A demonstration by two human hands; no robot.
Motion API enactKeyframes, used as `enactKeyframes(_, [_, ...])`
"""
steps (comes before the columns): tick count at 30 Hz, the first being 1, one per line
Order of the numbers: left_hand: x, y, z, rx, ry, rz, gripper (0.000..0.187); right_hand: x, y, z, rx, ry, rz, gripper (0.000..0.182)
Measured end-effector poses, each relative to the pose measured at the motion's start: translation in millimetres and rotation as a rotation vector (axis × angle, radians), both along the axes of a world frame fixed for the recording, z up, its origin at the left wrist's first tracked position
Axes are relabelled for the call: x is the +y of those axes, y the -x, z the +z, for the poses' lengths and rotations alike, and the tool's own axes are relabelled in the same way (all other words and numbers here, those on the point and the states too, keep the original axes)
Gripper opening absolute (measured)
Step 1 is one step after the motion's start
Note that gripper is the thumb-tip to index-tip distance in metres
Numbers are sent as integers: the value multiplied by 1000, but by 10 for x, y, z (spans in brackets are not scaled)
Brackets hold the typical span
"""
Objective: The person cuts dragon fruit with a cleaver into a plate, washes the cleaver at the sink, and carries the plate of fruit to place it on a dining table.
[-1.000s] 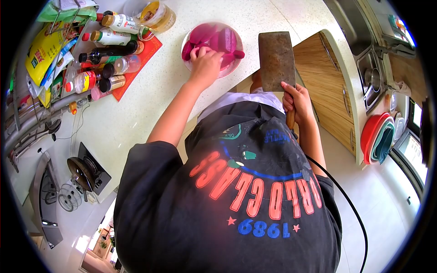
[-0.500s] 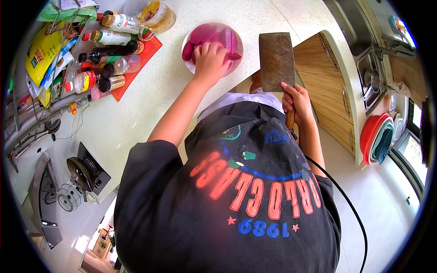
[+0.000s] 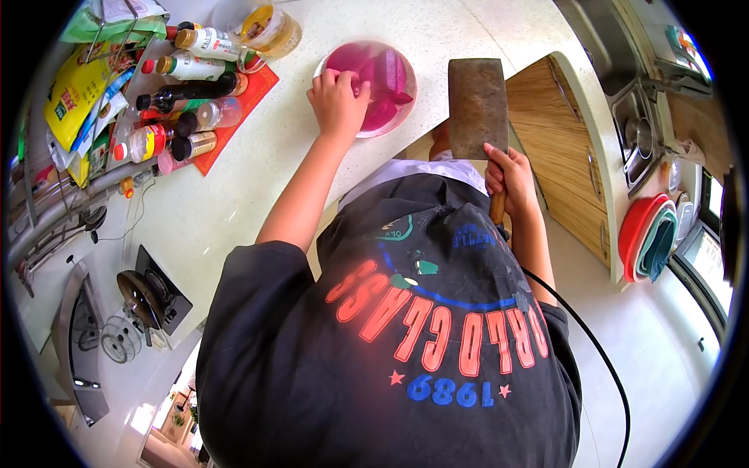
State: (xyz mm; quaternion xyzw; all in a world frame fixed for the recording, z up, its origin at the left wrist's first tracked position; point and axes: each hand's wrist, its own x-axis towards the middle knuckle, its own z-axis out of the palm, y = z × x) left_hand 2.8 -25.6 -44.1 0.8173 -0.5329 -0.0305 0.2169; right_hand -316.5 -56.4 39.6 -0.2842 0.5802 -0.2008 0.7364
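Note:
My right hand (image 3: 509,178) grips the wooden handle of a cleaver (image 3: 477,105), its broad, dark, stained blade pointing away from me beside the counter edge. At the left side of a white bowl (image 3: 373,133), my left hand (image 3: 339,101) is curled with fingers bent over the contents, closed around a magenta piece (image 3: 356,84) partly hidden by them. More magenta-purple pieces (image 3: 388,74) of food lie in the bowl, including a ridged one at the right. The bowl rests on the speckled white counter (image 3: 257,168).
Bottles and jars (image 3: 204,70) crowd a red mat (image 3: 226,140) at the left. A tub (image 3: 269,35) with yellowish contents stands behind them. Right of me are wooden cabinets (image 3: 558,140), a sink (image 3: 636,129) and stacked basins (image 3: 651,238). A black cable (image 3: 601,343) hangs by my right side.
My left hand has moved left from the middle of the bowl to its left side, uncovering the pieces at the right. The cleaver has shifted very slightly.

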Motion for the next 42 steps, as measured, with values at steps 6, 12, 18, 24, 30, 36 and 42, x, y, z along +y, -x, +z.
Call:
enactKeyframes(6, [-187,105,27,-79,-252,10,34,-11,-10,-4,-27,-8,-6,32])
enactKeyframes(12, [-274,151,20,-198,-272,-31,36,-6,12,-24,-23,-14,-13,33])
enactKeyframes(18, [-315,174,-15,-217,-272,-5,35,12,43,-45,-18,-14,-23,33])
enactKeyframes(24, [-289,190,-139,-192,-293,27,35,4,35,-17,-9,-19,-21,32])
enactKeyframes(30, [-308,281,-17,-251,-327,20,40,-2,7,4,-7,-17,-7,28])
enactKeyframes(36, [-373,276,-123,-271,-368,41,39,-14,16,-11,-4,-9,-9,28])
enactKeyframes(42, [-321,306,-108,-223,-349,43,29,-13,55,-29,-8,-9,-23,27])
